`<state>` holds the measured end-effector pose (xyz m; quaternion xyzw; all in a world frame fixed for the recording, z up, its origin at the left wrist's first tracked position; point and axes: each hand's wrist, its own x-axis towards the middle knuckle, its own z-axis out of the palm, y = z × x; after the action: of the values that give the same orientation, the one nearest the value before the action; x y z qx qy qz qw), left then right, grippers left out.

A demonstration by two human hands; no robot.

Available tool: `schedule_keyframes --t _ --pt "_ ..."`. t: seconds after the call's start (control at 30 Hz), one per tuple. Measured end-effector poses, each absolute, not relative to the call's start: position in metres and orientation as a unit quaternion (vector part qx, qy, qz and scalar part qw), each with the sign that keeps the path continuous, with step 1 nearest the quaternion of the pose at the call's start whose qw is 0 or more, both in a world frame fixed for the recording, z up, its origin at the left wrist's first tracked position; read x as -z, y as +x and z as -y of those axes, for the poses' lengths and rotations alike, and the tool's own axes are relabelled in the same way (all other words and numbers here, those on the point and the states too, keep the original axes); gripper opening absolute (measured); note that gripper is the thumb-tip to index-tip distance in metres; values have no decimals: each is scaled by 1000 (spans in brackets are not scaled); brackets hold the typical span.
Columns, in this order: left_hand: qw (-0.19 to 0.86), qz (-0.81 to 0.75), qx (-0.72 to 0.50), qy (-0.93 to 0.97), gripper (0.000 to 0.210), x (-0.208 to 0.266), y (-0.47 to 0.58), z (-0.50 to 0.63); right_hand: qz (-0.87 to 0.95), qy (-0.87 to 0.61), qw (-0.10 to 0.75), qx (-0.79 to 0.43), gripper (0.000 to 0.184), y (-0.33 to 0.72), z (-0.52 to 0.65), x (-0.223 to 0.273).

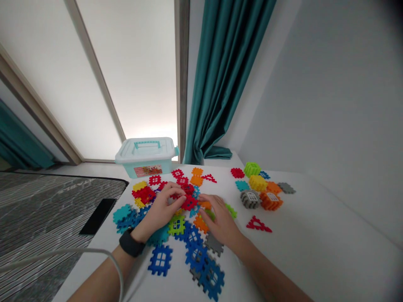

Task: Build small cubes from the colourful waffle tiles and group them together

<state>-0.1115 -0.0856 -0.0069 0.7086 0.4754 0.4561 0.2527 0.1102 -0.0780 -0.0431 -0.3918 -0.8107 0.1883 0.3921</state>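
My left hand, with a dark watch on its wrist, is over the middle of a pile of interlocking plastic building plates. Its thumb and fingers close at the edge of a red building plate. To the right, my right hand lies low over the pile with fingers apart, beside an orange plate and a partly covered green plate. Between my wrists are a lime window plate and overlapping blue window plates. A separate blue window plate lies nearer me.
A lidded turquoise box stands at the back left. Stacked cubes, including an orange one and a grey one, sit on the right. A red triangle lies before them. A black phone-like slab and a white cable are left.
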Motion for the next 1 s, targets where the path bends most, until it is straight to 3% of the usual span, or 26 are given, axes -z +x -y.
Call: schedule_keyframes --t 0.2,0.43,0.6,0.83,1.0 --pt "348 -456 -481 662 16 15 -102 85 747 -420 423 -296 26 105 80 44" --pt "311 -465 -465 686 11 14 -95 90 687 -438 456 -357 23 104 77 43" --pt "304 -466 -439 705 17 12 -94 91 665 -449 482 -352 27 108 74 43" --pt "335 -477 -433 687 24 18 -96 86 715 -443 454 -295 35 108 80 37" --pt "325 -478 -450 680 23 19 -101 84 758 -403 445 -255 30 106 86 36"
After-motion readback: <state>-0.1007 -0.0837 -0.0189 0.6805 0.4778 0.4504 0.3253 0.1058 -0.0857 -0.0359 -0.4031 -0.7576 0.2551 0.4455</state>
